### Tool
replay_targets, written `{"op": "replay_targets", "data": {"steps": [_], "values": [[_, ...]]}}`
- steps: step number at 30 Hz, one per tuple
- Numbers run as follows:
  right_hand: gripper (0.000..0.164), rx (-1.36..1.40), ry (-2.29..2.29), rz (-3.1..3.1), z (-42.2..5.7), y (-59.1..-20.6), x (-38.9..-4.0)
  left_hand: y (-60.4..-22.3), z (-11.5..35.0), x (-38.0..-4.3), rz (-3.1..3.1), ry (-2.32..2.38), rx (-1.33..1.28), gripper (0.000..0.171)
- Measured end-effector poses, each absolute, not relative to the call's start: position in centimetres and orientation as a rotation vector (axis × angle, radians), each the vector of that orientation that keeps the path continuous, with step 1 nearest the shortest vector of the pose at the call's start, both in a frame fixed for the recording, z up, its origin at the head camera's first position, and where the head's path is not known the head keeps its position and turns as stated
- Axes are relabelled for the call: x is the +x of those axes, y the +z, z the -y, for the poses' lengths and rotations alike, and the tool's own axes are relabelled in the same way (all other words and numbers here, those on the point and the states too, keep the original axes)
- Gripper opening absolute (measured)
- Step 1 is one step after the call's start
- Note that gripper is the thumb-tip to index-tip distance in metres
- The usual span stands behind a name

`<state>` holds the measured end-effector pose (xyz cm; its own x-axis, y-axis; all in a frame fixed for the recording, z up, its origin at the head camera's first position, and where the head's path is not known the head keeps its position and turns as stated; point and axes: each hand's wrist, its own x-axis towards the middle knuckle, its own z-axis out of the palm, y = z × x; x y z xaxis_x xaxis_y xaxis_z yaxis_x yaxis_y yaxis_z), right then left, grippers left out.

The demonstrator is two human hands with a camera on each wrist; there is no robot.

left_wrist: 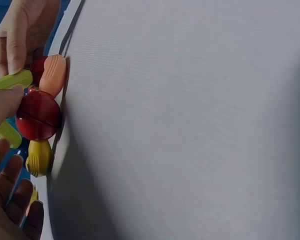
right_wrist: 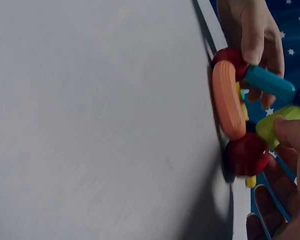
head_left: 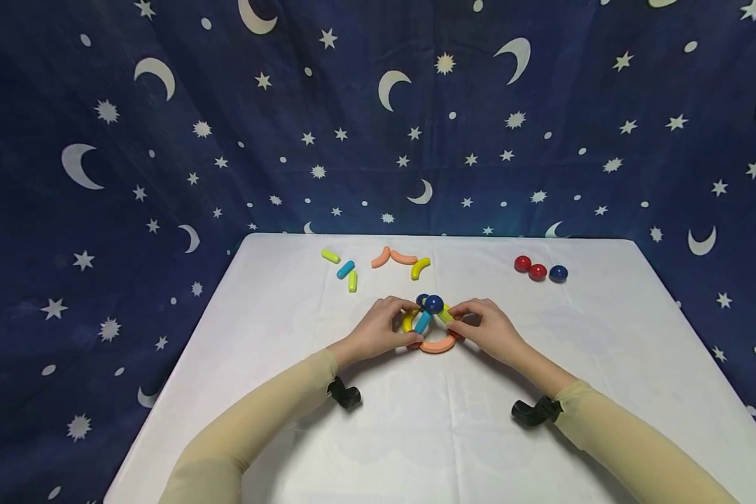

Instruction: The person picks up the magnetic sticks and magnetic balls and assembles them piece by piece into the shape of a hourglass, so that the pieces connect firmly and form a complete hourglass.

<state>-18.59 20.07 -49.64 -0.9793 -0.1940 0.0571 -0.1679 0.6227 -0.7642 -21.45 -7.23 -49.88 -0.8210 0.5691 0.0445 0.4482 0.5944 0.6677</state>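
A small structure of toy building rods and balls stands on the white table between both hands. Its base has a curved orange rod (head_left: 438,346) in front and a curved yellow rod (head_left: 407,322) at the left, with red balls (right_wrist: 246,155) at the joints. My left hand (head_left: 381,327) grips a straight blue rod (right_wrist: 271,83), thumb at its lower end by a red ball (left_wrist: 38,116). My right hand (head_left: 491,332) pinches a straight lime rod (right_wrist: 280,122). Both rods lean up toward a dark blue ball (head_left: 433,304) on top; another blue ball (head_left: 423,300) shows behind it.
Loose straight rods, lime (head_left: 330,256) and blue (head_left: 346,269), lie at the back left. Curved orange rods (head_left: 404,257) and a curved yellow rod (head_left: 421,268) lie at the back middle. Two red balls (head_left: 523,264) and a blue ball (head_left: 558,274) sit at the back right.
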Motion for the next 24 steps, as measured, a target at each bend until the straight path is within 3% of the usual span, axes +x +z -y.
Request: {"op": "replay_targets", "data": {"steps": [7,17,24], "values": [[0.026,-0.359,-1.198,-2.852,-20.9,-50.0,-18.3,-49.7,7.8,-21.4,-2.691,1.058,0.848,0.031],[0.028,-0.5,-1.162,-2.742,-20.7,-49.9,-17.3,-49.5,8.0,-22.6,-2.79,1.074,0.692,0.034],[0.03,-0.617,-1.136,-2.591,-20.4,-49.7,-16.3,-49.8,7.4,-23.7,-2.774,1.091,0.747,0.034]]}}
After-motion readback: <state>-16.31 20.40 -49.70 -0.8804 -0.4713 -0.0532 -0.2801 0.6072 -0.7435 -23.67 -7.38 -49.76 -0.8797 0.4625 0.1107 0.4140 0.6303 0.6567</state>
